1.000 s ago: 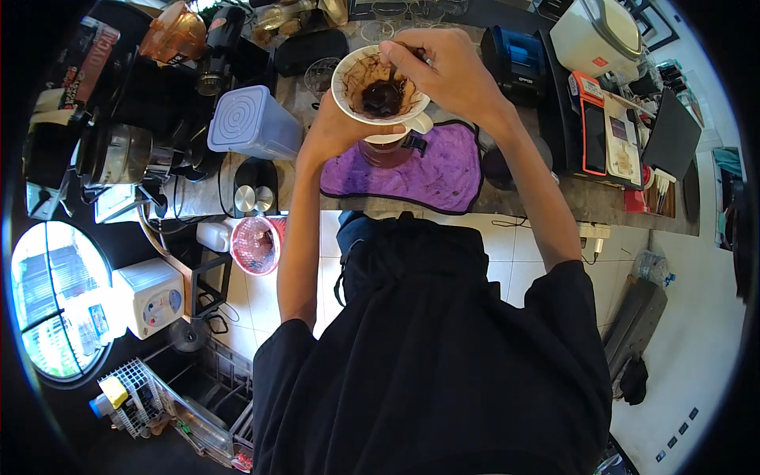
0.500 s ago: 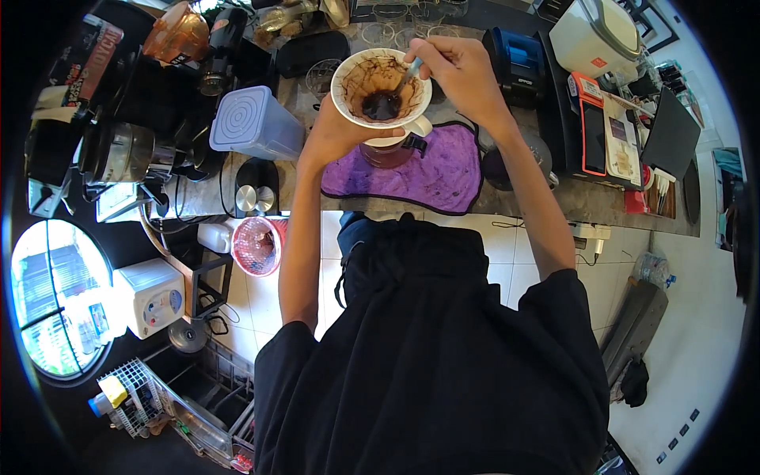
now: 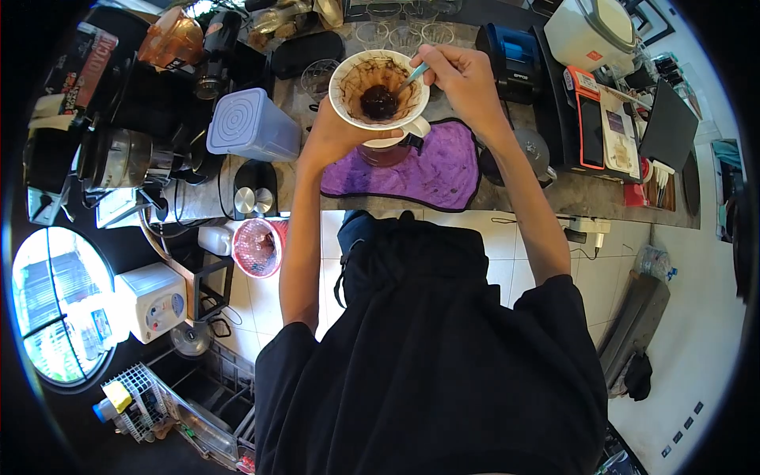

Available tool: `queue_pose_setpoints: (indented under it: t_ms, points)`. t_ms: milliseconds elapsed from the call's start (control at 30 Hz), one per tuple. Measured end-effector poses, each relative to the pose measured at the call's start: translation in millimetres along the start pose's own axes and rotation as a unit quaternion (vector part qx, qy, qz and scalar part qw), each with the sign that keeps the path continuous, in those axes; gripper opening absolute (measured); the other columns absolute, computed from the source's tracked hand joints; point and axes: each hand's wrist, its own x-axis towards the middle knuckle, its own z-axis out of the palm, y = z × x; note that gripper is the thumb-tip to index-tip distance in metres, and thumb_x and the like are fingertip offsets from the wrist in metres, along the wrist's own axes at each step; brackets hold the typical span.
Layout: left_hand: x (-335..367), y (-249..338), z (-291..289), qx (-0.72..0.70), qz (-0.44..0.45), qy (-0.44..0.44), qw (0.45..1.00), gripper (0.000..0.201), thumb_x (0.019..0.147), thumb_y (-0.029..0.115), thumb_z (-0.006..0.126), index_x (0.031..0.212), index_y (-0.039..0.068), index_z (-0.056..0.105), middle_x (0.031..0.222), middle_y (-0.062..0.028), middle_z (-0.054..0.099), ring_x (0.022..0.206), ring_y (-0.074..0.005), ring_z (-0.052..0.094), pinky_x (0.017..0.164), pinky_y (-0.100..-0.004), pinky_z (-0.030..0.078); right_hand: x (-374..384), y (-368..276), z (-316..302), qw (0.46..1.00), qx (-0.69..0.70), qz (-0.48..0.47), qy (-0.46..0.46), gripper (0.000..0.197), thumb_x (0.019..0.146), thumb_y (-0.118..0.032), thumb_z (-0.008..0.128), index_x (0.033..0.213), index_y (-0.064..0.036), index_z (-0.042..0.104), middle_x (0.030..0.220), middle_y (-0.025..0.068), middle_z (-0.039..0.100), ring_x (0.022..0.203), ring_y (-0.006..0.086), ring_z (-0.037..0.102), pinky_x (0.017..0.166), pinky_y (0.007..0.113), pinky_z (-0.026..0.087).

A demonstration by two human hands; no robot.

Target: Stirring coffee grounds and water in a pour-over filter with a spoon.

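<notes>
My left hand (image 3: pixel 336 133) is closed around the side of a white coffee dripper (image 3: pixel 418 126) with a loop handle. Inside it sits a paper filter (image 3: pixel 358 81), its walls streaked brown, with dark wet coffee grounds (image 3: pixel 378 104) at the bottom. Pinched in my right hand (image 3: pixel 467 77) is a slim spoon (image 3: pixel 412 77), tilted down into the filter; its lower end is hard to see against the grounds. Under the dripper, a coffee server (image 3: pixel 385 155) with dark liquid and a black handle stands on a purple cloth (image 3: pixel 443 168).
Left of the cloth is a lidded bluish container (image 3: pixel 257 127); a black scale (image 3: pixel 255 186) lies nearer the counter edge. Glasses (image 3: pixel 404 36) line the back. Rightward stand a round glass kettle or pot (image 3: pixel 530 152) and a blue-black machine (image 3: pixel 511 63). A pink basket (image 3: pixel 257 247) sits below.
The spoon and my right hand have shifted slightly right and down. The grounds look darker and more heaped at the filter's bottom. My left hand keeps its hold on the dripper.
</notes>
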Motion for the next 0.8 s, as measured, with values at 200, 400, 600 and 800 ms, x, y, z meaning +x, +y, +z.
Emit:
queue_pose_setpoints:
  t_ms: [200,400,600,800]
  points:
    - [3,0,0,-0.013,0.007,-0.008,1.000,0.080,0.062,0.008,0.094,0.130,-0.001,0.053,0.122,-0.0086,0.064,0.110,-0.0171,0.062,0.097,-0.0336,0.051,-1,2,2,0.998,0.034,-0.023,0.056,0.030,0.096,-0.024,0.060,0.085,-0.0004,0.075,0.062,0.0017,0.062,0.058,0.0057,0.055,0.053,0.024,0.042]
    - [1,2,0,-0.015,0.008,-0.005,1.000,0.080,0.062,0.008,0.094,0.130,-0.001,0.053,0.123,-0.0089,0.064,0.110,-0.0175,0.062,0.096,-0.0338,0.052,-1,-4,-2,0.993,0.101,0.032,0.042,0.031,0.097,-0.026,0.059,0.086,-0.0010,0.075,0.061,0.0008,0.061,0.056,0.0051,0.053,0.052,0.023,0.040]
    - [2,-4,0,-0.021,0.020,0.002,1.000,0.080,0.062,0.007,0.094,0.130,-0.001,0.052,0.123,-0.0090,0.063,0.110,-0.0180,0.062,0.096,-0.0339,0.053,-2,-13,-2,0.996,0.029,-0.028,0.082,0.031,0.096,-0.026,0.059,0.085,-0.0018,0.075,0.060,0.0004,0.061,0.055,0.0053,0.054,0.051,0.024,0.039]
    - [-2,-7,5,-0.010,0.042,0.006,0.999,0.081,0.062,0.007,0.093,0.131,-0.001,0.052,0.124,-0.0091,0.063,0.110,-0.0175,0.062,0.096,-0.0335,0.052,-12,-5,6,0.999,0.011,0.000,0.038,0.030,0.096,-0.025,0.060,0.084,-0.0016,0.075,0.058,0.0004,0.061,0.054,0.0048,0.052,0.050,0.024,0.038]
